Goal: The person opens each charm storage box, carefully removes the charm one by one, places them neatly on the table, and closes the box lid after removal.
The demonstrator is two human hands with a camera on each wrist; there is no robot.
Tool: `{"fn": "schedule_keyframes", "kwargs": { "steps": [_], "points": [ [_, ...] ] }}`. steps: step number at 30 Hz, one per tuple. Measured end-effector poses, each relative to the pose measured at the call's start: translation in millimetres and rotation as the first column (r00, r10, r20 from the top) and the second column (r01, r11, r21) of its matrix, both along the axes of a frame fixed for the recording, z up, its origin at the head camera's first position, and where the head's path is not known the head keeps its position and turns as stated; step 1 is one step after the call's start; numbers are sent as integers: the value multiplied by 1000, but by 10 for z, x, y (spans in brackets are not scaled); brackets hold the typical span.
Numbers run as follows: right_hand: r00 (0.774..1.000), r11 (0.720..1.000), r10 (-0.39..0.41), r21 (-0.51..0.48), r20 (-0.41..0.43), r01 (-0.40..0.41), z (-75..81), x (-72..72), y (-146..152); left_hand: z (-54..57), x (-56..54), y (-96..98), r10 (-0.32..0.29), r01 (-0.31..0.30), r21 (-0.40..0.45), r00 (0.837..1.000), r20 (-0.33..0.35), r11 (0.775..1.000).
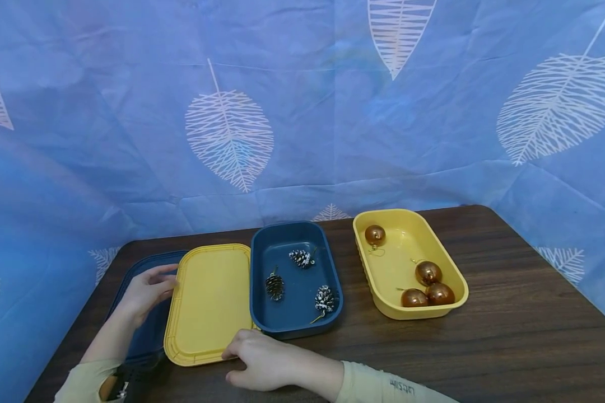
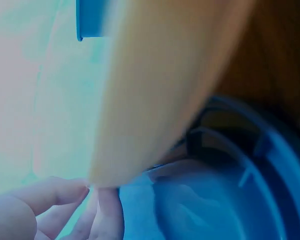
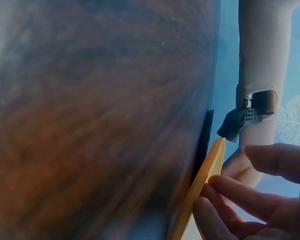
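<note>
A yellow lid (image 1: 212,302) lies tilted, its left side raised over a dark blue lid (image 1: 148,330). My left hand (image 1: 148,294) pinches the yellow lid's left edge between thumb and fingers, as the left wrist view shows at the blurred lid edge (image 2: 140,100). At the near right corner, my right hand (image 1: 267,361) touches the lid with its fingertips (image 3: 215,182), the thumb held apart. Just right of the lid stands a dark blue container (image 1: 333,260) holding a brown pinecone (image 1: 274,286) and two white-tipped pinecones (image 1: 325,299).
A yellow container (image 1: 393,268) on the right holds several shiny copper-coloured balls (image 1: 428,273). Both containers stand on a dark wood table (image 1: 514,313). Behind it hangs a blue cloth (image 1: 302,140) with white leaf prints.
</note>
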State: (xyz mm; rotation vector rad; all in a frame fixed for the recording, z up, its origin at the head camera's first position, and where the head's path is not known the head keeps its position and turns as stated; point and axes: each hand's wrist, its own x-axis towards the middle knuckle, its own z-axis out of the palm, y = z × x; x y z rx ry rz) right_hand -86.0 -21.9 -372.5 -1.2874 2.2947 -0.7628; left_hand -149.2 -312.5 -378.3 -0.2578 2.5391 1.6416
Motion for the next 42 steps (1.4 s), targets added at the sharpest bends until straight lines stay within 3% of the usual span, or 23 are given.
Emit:
{"fn": "schedule_keyframes", "kwargs": {
  "steps": [6,11,16,21,27,33,42],
  "points": [
    [999,1000,3,1,-35,-3,-1,-10,-19,-86,-76,5,-11,11,-47,1000,3,999],
    [996,999,-32,16,-82,33,5,-10,-21,-112,-135,45,28,-27,-72,1000,10,997],
    [997,998,-60,28,-51,62,25,-26,-4,-122,-170,108,63,-61,-129,998,10,990],
    [994,996,-73,54,-77,77,26,-27,-7,-109,-186,164,91,-89,-185,996,4,979],
    [993,992,-69,95,-94,78,31,-14,-20,-93,-176,118,37,-29,-201,999,34,979],
    [983,993,-33,108,-181,53,42,-3,-12,-120,-178,39,-32,45,-197,997,67,979],
    [966,991,-20,122,-257,53,22,13,-14,-157,-188,-85,-72,87,-197,994,83,976]
  ]
}}
